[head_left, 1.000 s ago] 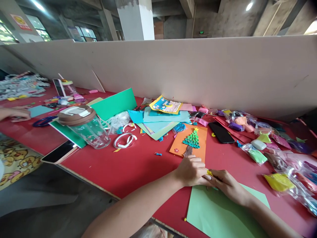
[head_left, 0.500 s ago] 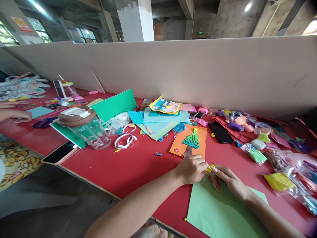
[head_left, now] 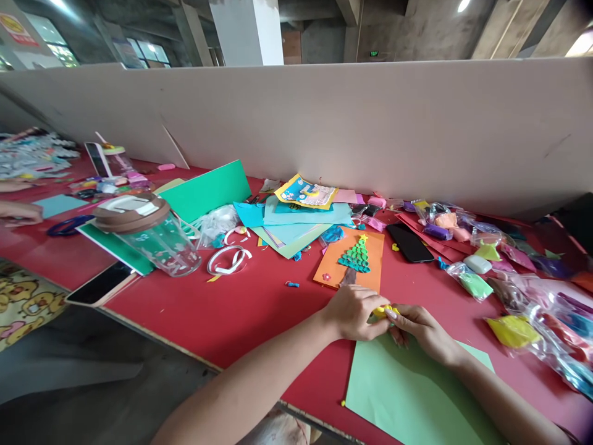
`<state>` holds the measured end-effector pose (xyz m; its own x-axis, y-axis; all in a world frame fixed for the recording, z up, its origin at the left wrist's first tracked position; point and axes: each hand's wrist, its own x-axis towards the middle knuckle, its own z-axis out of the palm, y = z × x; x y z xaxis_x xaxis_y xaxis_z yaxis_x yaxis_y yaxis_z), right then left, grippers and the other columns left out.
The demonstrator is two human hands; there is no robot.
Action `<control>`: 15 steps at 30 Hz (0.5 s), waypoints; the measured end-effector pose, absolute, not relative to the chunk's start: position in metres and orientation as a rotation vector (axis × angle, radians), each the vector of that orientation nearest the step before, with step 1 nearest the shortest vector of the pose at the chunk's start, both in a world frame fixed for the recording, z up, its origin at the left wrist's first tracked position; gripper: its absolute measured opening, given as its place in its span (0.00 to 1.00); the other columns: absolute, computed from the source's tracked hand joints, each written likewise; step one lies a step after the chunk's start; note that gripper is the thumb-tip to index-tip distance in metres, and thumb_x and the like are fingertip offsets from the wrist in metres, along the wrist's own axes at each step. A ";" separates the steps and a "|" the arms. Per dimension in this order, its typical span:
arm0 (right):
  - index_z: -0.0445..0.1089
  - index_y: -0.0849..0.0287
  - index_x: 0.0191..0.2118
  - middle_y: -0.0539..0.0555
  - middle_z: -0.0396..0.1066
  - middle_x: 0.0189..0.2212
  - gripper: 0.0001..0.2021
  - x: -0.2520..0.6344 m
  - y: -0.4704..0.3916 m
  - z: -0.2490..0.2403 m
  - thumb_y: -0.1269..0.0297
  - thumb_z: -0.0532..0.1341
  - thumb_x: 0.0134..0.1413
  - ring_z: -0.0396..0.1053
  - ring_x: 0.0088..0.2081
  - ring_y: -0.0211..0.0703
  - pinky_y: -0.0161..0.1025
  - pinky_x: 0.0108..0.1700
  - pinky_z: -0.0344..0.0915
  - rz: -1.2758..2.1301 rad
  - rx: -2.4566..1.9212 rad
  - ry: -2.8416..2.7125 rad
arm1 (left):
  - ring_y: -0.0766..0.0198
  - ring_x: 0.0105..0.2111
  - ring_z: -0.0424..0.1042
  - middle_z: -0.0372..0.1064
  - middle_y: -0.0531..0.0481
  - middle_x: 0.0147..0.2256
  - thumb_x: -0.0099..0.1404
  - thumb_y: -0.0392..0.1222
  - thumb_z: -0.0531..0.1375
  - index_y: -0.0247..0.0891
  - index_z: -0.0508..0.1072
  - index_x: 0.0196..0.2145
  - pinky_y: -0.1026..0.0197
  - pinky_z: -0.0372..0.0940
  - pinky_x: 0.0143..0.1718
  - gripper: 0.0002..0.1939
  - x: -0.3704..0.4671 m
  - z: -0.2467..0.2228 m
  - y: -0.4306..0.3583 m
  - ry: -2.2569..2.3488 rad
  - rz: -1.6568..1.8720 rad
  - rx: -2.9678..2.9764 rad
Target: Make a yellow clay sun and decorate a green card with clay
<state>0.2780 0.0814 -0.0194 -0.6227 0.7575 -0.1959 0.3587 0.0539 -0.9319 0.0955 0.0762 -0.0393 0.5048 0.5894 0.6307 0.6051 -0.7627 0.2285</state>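
Observation:
My left hand [head_left: 356,312] and my right hand [head_left: 419,327] meet at the top edge of a light green sheet [head_left: 417,395]. Between their fingertips is a small piece of yellow clay [head_left: 383,310], pinched from both sides. Just beyond my left hand lies an orange card [head_left: 331,262] bearing a clay tree [head_left: 356,256] with a yellow star on top. A tiny yellow ball [head_left: 343,403] sits at the sheet's left corner.
Bagged clay, including a yellow pack [head_left: 513,331], covers the right side. A black phone [head_left: 410,242] lies behind the card. Stacked papers [head_left: 308,213] stand mid-table. At left are a lidded cup [head_left: 152,232], a tablet [head_left: 99,284] and another person's hand [head_left: 21,213].
The whole view has shifted slightly, so things appear a little further left and higher. More of the yellow clay shows between my fingers, which still pinch it.

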 end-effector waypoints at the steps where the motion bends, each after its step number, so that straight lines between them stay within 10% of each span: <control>1: 0.62 0.60 0.23 0.50 0.63 0.18 0.26 0.278 0.082 -0.020 0.39 0.52 0.52 0.59 0.21 0.36 0.36 0.27 0.58 1.592 -1.125 -1.960 | 0.64 0.26 0.72 0.72 0.50 0.27 0.59 0.46 0.55 0.34 0.71 0.38 0.62 0.65 0.31 0.15 0.095 -0.037 0.075 -1.087 -1.171 -2.712; 15: 0.66 0.62 0.27 0.51 0.64 0.21 0.27 0.278 0.082 -0.018 0.39 0.51 0.52 0.60 0.24 0.37 0.36 0.29 0.59 1.559 -1.176 -2.047 | 0.67 0.29 0.71 0.72 0.51 0.28 0.63 0.52 0.56 0.35 0.72 0.43 0.62 0.64 0.39 0.18 0.092 -0.039 0.077 -1.129 -1.269 -2.640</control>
<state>0.2777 0.0818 -0.0178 -0.6144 0.7564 -0.2243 0.4176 0.0705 -0.9059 0.0924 0.0766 -0.0389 0.4147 0.6037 0.6808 0.6058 -0.7415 0.2885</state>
